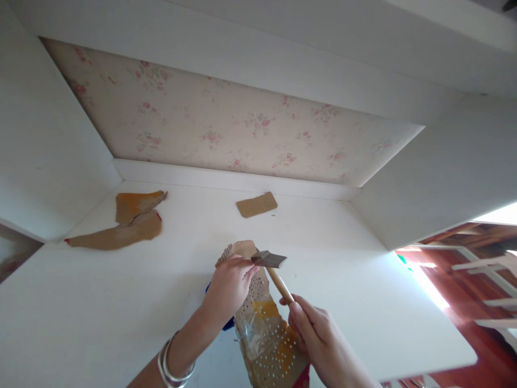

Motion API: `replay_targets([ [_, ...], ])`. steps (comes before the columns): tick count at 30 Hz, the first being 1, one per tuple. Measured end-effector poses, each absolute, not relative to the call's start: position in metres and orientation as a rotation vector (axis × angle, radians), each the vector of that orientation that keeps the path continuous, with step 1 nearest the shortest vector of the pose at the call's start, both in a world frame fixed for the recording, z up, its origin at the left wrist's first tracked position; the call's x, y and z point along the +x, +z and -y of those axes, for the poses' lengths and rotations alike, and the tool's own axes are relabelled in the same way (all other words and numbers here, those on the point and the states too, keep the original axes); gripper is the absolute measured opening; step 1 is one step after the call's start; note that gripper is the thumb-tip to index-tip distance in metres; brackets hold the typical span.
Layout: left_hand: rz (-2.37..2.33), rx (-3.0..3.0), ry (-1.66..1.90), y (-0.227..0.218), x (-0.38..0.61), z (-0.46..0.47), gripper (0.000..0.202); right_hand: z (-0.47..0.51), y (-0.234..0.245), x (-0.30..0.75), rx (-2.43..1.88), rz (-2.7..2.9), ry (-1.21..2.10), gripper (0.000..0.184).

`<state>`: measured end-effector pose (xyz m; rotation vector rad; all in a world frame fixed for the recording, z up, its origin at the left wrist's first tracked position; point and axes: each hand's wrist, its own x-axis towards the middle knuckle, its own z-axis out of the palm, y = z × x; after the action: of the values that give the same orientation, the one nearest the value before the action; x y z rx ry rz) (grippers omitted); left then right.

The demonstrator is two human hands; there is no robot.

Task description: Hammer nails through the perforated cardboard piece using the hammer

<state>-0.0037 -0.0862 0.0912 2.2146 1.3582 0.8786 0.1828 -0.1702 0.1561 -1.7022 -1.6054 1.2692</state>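
Observation:
My left hand [229,285] is closed in a pinch on the upper part of a long strip of brown cardboard [264,334] that is punched with many small holes and has yellow patches and clear tape. The strip lies on a white table [121,307]. My right hand [319,337] is wrapped round the wooden handle of a small hammer [270,260]. Its dark metal head hovers right beside my left fingertips, over the top of the strip. Silver bangles [173,369] circle my left wrist.
Torn brown cardboard pieces [125,226] lie at the far left of the table. A small perforated cardboard rectangle [257,205] sits near the back edge. Floral wallpaper [226,129] covers the back wall between white side panels. Red flooring and white furniture rails [480,285] show at the right.

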Motion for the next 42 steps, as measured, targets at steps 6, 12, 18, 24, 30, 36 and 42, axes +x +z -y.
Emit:
replay_targets([
  [6,-1.347,2.22,0.879,0.091,-0.004,0.086,0.018,0.17,0.155,0.184,-1.736,1.613,1.243,0.053],
  [12,-1.321,2.216,0.888,0.093,-0.005,0.086,0.015,0.17,0.156,0.185,-1.739,1.583,1.269,0.054],
  [18,-1.378,2.218,0.905,0.094,-0.003,0.087,0.002,0.17,0.158,0.185,-1.706,1.592,1.237,0.054],
  [24,-1.42,2.184,0.867,0.096,-0.002,0.087,0.006,0.168,0.159,0.188,-1.728,1.635,1.232,0.049],
  [30,-1.399,2.123,0.97,0.086,-0.001,0.086,0.035,0.165,0.162,0.19,-1.705,1.432,1.38,0.054],
  [36,-1.438,2.064,0.929,0.08,-0.002,0.086,0.055,0.159,0.173,0.191,-1.676,1.512,1.5,0.052],
  [42,-1.403,2.052,0.952,0.081,-0.001,0.087,0.057,0.159,0.171,0.191,-1.733,1.486,1.465,0.057],
])
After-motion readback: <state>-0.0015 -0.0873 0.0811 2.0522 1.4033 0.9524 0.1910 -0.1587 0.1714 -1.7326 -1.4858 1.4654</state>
